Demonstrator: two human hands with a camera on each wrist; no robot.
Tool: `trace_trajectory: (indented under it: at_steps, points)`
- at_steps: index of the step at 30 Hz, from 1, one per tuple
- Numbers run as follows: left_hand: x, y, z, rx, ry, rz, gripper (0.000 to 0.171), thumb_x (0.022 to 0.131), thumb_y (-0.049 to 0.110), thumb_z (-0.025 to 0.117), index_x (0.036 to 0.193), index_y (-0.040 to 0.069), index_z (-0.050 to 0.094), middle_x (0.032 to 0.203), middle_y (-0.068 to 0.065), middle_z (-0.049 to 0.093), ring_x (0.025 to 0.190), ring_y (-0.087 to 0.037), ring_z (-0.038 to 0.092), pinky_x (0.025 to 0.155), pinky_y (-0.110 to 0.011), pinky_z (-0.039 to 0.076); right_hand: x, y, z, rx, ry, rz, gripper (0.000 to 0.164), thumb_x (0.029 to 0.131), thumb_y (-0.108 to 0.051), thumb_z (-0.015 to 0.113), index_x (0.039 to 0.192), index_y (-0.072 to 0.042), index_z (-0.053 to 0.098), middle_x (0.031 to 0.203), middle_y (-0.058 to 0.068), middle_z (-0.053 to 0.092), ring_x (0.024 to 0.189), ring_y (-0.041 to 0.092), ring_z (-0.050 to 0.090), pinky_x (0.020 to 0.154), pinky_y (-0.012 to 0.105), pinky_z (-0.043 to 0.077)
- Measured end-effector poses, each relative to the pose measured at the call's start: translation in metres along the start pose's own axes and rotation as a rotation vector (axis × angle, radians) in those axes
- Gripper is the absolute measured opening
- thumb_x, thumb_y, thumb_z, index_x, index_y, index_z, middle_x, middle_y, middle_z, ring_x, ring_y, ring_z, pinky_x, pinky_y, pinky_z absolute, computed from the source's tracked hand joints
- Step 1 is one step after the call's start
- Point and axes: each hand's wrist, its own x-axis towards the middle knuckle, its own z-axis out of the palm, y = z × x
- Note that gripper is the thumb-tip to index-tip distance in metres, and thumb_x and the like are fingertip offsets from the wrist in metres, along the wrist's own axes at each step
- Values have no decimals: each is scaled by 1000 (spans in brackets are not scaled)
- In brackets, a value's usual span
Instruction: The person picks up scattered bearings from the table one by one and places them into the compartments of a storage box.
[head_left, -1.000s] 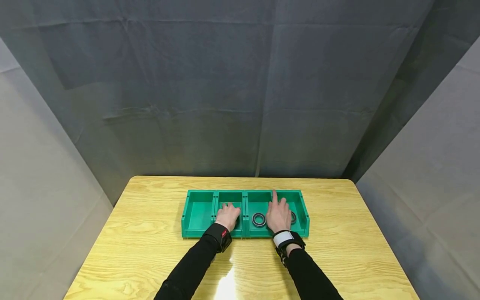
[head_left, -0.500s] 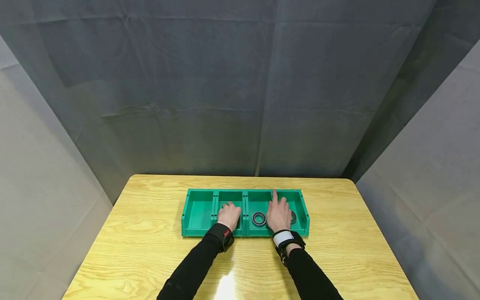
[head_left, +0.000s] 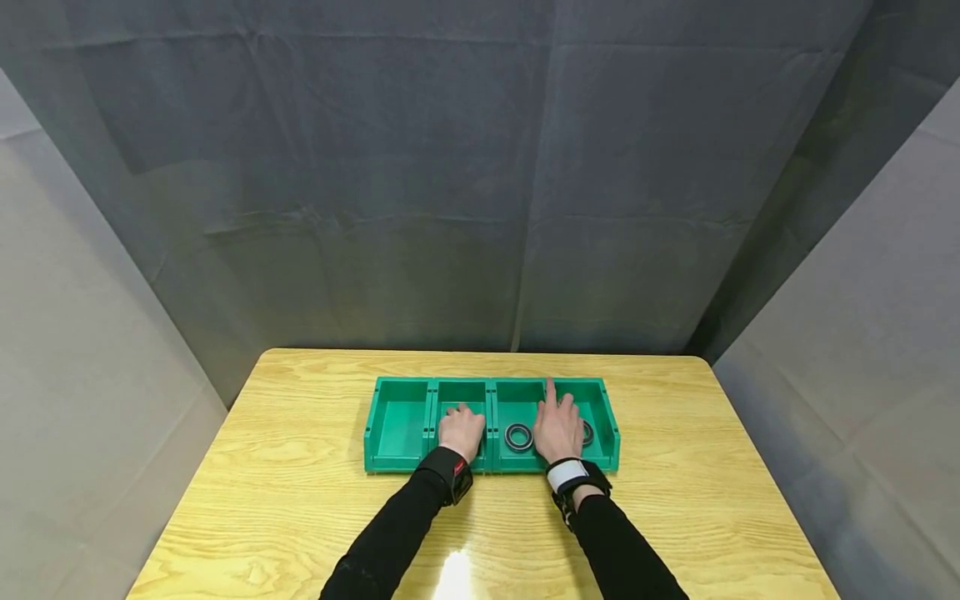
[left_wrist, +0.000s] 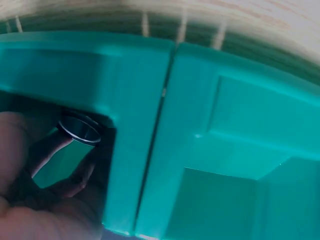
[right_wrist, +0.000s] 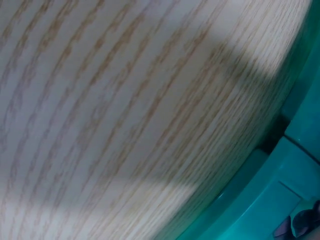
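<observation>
My left hand (head_left: 461, 432) reaches into the narrow middle green bin (head_left: 461, 389), fingers bent downward. In the left wrist view its thumb and fingers close on a dark ring-shaped bearing (left_wrist: 80, 129) near the bin's wall. My right hand (head_left: 558, 428) lies over the wider right bin (head_left: 517, 390), index finger stretched toward the back wall. One ball bearing (head_left: 508, 437) lies flat left of that hand; another bearing (head_left: 588, 432) shows partly at its right side. What is under the right palm is hidden; the right wrist view catches only dark shapes in a corner.
A third green bin (head_left: 400, 425) adjoins the middle bin on the left. The joined bins stand on a light wood-grain table (head_left: 300, 467). A grey cloth (head_left: 480, 183) hangs behind the table, with pale panels on both sides.
My left hand has shifted slightly to the right within the middle bin. The right hand and the bearings beside it stay where they were.
</observation>
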Motion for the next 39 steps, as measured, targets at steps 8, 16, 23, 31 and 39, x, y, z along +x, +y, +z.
trace_trajectory:
  at_steps: [8, 16, 23, 31, 39]
  points:
    - [-4, -6, -6, -52, -55, 8, 22, 93, 11, 71, 115, 13, 72, 101, -17, 70, 85, -33, 65, 65, -44, 60, 0, 1, 1, -2, -12, 5, 51, 107, -21, 47, 156, -14, 36, 113, 26, 52, 87, 37, 54, 64, 45, 44]
    - [-9, -12, -18, -240, 15, 18, 59, 93, 1, 68, 148, 6, 48, 141, -29, 55, 115, -46, 63, 73, -48, 62, 0, 2, 1, 2, -16, -4, 51, 107, -21, 46, 156, -13, 35, 115, 27, 52, 88, 38, 54, 66, 47, 46]
    - [-17, -20, -20, -331, 186, 53, 58, 95, 3, 66, 149, 7, 45, 134, -26, 57, 108, -42, 63, 66, -41, 60, 0, 3, 2, 5, -13, 0, 50, 107, -20, 47, 155, -12, 37, 114, 27, 52, 86, 38, 53, 65, 47, 46]
    - [-28, -35, -29, -370, 279, 58, 42, 100, 21, 61, 141, 14, 51, 104, -11, 52, 86, -24, 40, 63, -28, 36, 0, 2, -1, 11, -20, 11, 50, 107, -20, 47, 156, -13, 36, 114, 27, 52, 89, 39, 54, 66, 47, 47]
    - [-44, -59, -48, -371, 246, 52, 35, 100, 24, 63, 132, 11, 57, 108, -12, 63, 93, -28, 56, 72, -35, 48, -1, 1, -1, 19, -3, -8, 49, 107, -19, 47, 154, -11, 39, 111, 27, 52, 85, 39, 53, 65, 46, 45]
